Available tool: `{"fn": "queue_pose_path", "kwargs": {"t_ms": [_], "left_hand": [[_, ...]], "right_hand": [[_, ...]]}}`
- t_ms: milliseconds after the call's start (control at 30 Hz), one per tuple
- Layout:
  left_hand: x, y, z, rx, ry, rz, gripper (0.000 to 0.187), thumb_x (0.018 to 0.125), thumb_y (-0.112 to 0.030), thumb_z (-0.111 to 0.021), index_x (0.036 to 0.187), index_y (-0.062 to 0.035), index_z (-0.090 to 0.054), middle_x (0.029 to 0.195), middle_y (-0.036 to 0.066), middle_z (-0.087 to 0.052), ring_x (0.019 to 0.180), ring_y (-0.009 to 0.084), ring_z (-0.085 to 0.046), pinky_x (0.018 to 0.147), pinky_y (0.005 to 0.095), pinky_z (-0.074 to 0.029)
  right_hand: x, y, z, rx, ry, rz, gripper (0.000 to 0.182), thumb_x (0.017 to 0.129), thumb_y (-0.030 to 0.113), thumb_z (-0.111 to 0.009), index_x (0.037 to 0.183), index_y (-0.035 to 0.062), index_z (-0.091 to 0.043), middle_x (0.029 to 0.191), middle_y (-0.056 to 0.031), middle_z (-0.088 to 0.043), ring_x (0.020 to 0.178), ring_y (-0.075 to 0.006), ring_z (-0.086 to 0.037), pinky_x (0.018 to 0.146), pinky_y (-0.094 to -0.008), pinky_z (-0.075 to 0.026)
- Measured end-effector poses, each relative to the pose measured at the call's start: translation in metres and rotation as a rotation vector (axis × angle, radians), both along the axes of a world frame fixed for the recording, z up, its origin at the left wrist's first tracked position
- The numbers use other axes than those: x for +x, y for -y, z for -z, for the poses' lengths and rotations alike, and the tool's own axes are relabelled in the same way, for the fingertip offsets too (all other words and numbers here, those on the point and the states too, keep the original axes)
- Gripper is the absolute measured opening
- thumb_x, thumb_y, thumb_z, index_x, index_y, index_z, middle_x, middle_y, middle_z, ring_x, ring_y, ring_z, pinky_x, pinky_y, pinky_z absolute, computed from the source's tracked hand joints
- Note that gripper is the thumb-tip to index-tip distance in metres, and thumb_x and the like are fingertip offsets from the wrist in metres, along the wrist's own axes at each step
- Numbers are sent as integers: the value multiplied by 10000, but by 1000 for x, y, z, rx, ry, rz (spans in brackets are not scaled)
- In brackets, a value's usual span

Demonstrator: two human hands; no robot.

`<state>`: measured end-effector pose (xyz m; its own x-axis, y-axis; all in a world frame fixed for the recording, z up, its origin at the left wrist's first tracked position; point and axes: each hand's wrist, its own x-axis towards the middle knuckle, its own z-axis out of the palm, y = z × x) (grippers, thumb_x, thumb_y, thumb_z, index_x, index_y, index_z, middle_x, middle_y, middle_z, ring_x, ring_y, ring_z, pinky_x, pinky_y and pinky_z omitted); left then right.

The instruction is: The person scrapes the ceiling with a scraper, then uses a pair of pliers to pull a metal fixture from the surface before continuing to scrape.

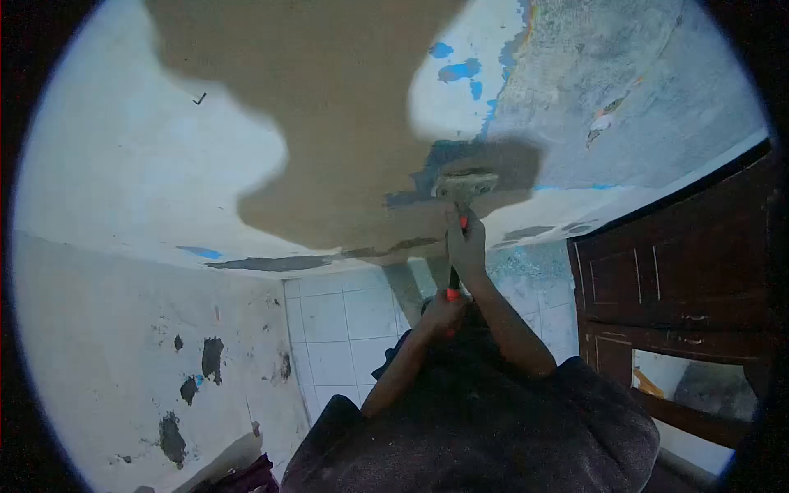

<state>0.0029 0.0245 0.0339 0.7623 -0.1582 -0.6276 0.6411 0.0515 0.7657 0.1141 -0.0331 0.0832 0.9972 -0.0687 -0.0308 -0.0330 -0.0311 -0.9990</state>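
Observation:
A long-handled wall scraper (465, 188) has its wide head against the wall (345, 164), at the lower edge of a patch where the paint is gone and grey and blue layers show. My right hand (468, 251) is closed around the black and red shaft just below the head. Lower down, near my body, my left hand (445, 314) grips the end of the same handle. My shadow falls over the middle of the wall and over the scraper head.
Bare grey plaster (608, 90) spreads at the upper right, edged by blue paint flakes (460, 70). A small hook (200, 99) sticks out of the wall. Dark wooden furniture (674, 271) stands at right. White floor tiles (329, 316) lie below, beside a patchy side wall (148, 345).

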Motion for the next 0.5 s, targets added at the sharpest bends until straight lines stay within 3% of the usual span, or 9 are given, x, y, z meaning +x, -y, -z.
{"fn": "queue_pose_path", "kwargs": {"t_ms": [67, 167, 200, 300, 333, 500], "left_hand": [[6, -4, 8, 1, 7, 5, 278, 857, -216, -578, 643, -58, -497, 522, 12, -485, 429, 136, -477, 399, 303, -354], [-1, -3, 18, 6, 60, -63, 262, 856, -210, -574, 661, -53, -497, 505, 13, -471, 405, 137, -456, 394, 302, -341], [3, -3, 10, -3, 51, -54, 256, 860, -210, -569, 675, -49, -497, 509, 13, -472, 405, 136, -455, 394, 306, -342], [4, -1, 14, -17, 19, -31, 222, 868, -210, -568, 734, -44, -505, 518, 16, -476, 409, 134, -458, 395, 307, -343], [3, 0, 14, -13, 11, -49, 222, 870, -218, -576, 746, -48, -506, 521, 16, -478, 409, 133, -458, 395, 302, -340], [9, 3, -9, -66, 29, -113, 220, 871, -228, -602, 765, -67, -497, 517, 2, -459, 397, 122, -440, 375, 289, -318]], "right_hand": [[0, -4, 6, -36, -36, 16, 376, 943, 300, -537, 1197, 25, -578, 747, -56, -578, 719, -115, -498, 698, -288, -430], [1, -6, -26, -25, 9, -9, 388, 941, 304, -538, 1204, 22, -579, 734, -42, -562, 701, -114, -495, 683, -280, -426], [3, 1, -19, 37, -77, -89, 330, 940, 282, -543, 1113, 7, -601, 701, -26, -523, 678, -103, -472, 648, -277, -409], [-2, 2, -5, -37, -80, -33, 273, 943, 270, -547, 988, 4, -593, 670, -7, -465, 658, -92, -428, 609, -284, -380], [1, -7, -1, 101, 36, 5, 272, 945, 259, -545, 857, 2, -542, 657, -14, -440, 654, -89, -404, 587, -289, -358], [3, -4, -37, -50, 150, 17, 357, 950, 314, -528, 893, -37, -565, 701, -31, -470, 671, -107, -401, 600, -285, -370]]}}
